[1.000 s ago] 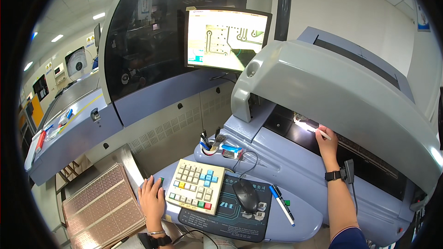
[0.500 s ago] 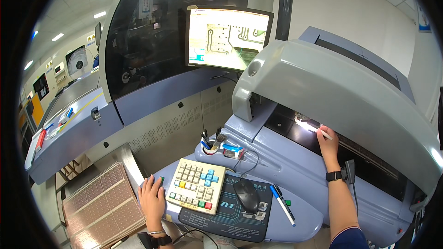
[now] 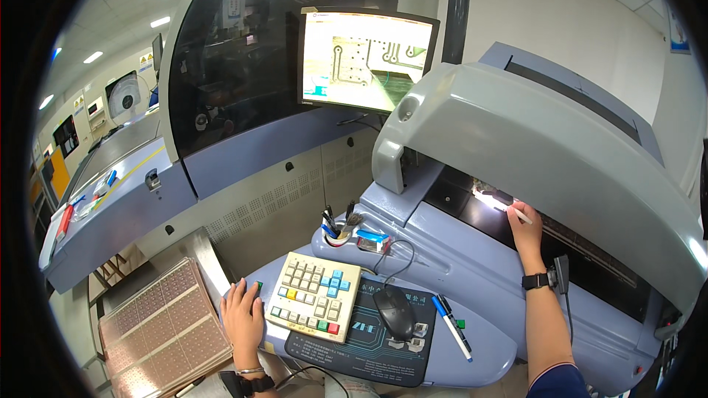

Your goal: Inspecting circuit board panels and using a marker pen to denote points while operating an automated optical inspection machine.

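My right hand (image 3: 525, 227) reaches under the raised grey hood (image 3: 531, 133) of a machine. Its fingers are closed round a slim white pen (image 3: 522, 215), whose tip points left toward a brightly lit spot (image 3: 490, 201) on the machine's dark bed. A small black part (image 3: 503, 196) sits just above that glow. My left hand (image 3: 242, 318) lies flat with fingers stretched at the left edge of the console, beside a beige keypad (image 3: 316, 297), and holds nothing. The monitor (image 3: 366, 59) shows magnified circuit tracks and a dark green wedge.
A black mouse (image 3: 394, 312) lies on a dark mouse pad (image 3: 361, 368), with two markers (image 3: 451, 327) to its right. Behind the keypad are a pen cup (image 3: 338, 236) and a small blue-topped box (image 3: 373, 241). Copper-coloured panels (image 3: 164, 324) are stacked at the lower left.
Both hands stay almost in place. On the monitor, the dark green wedge has changed shape slightly.
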The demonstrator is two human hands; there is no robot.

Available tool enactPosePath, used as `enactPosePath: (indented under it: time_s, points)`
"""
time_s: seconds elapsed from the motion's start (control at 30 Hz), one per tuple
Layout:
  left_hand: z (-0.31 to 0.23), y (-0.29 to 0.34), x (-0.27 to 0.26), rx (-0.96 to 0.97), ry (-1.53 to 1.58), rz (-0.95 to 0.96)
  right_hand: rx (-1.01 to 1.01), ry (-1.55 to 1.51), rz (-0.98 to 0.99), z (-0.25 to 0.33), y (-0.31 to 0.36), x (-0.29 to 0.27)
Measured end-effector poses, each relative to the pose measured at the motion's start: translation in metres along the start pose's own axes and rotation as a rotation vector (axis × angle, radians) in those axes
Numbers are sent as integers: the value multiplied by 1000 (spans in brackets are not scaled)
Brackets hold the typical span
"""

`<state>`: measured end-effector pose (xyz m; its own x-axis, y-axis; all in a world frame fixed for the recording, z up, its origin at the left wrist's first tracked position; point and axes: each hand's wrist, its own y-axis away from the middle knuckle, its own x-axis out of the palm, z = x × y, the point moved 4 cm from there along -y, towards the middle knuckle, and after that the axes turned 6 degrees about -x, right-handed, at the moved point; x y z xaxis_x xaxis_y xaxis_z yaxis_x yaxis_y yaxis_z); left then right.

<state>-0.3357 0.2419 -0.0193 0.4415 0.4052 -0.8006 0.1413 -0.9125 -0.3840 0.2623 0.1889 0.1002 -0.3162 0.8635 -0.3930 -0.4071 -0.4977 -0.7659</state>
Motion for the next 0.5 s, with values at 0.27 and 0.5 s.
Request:
enactPosePath:
  time_s: [0.27,0.5]
  points:
    - [-1,-1,-1,-4,8,2,28,-4,-23,-3,1,-1]
    - [-4,1,-1,19,-25,-10,-28,2,-44,7,11,-7]
